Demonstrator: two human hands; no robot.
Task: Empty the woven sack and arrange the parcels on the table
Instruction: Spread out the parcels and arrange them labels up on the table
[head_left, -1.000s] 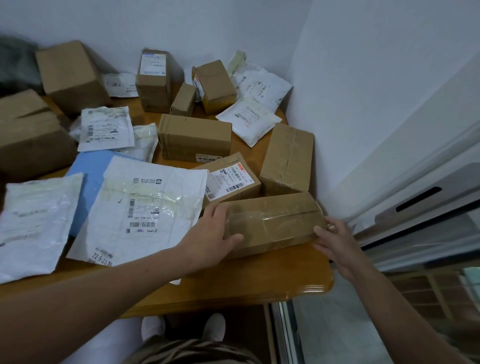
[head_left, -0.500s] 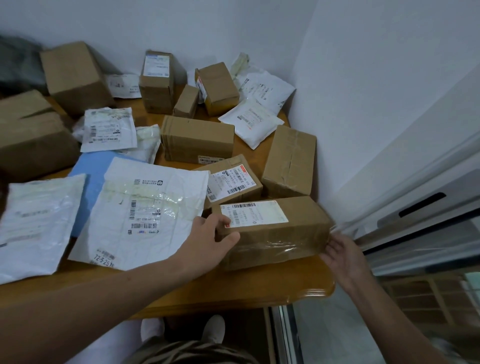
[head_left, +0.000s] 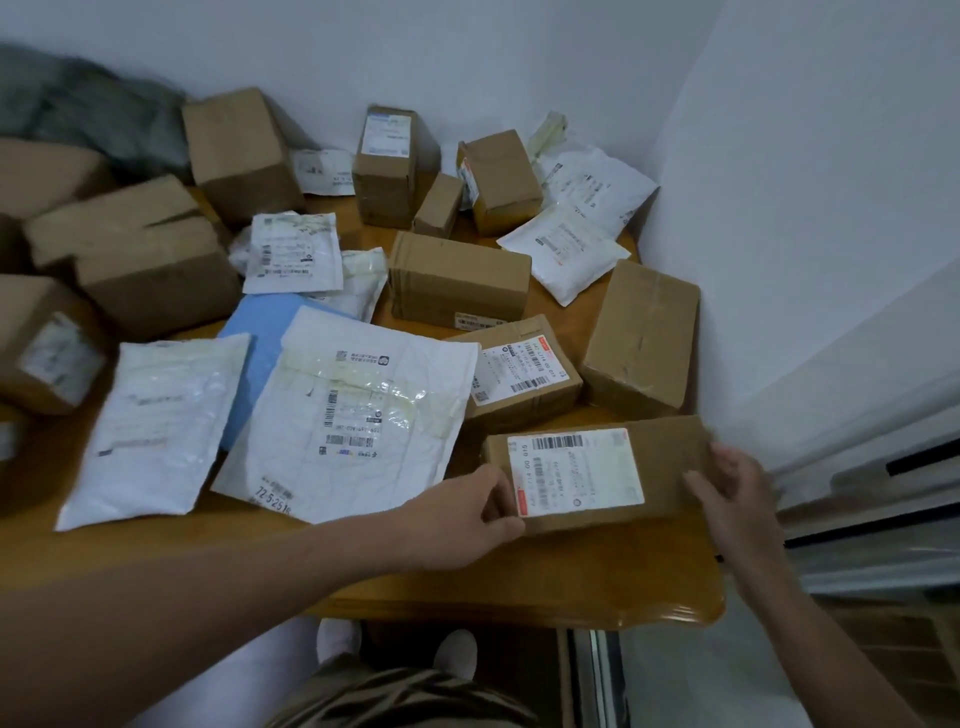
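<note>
The brown cardboard parcel lies flat at the table's five o'clock corner. Its big white shipping label faces up, barcodes along the far edge and down the left side. My left hand pinches its left end, thumb on the near side. My right hand, blurred, grasps the right end with the thumb on top. A second ago the taped face was showing and the label was out of sight. Half a second ago my right hand was off the table's edge, below the parcel's right end; now it sits up on the parcel. At the parcel's nine o'clock lies a large white mailer, at eleven a smaller labelled box, at twelve a plain taped box.
</note>
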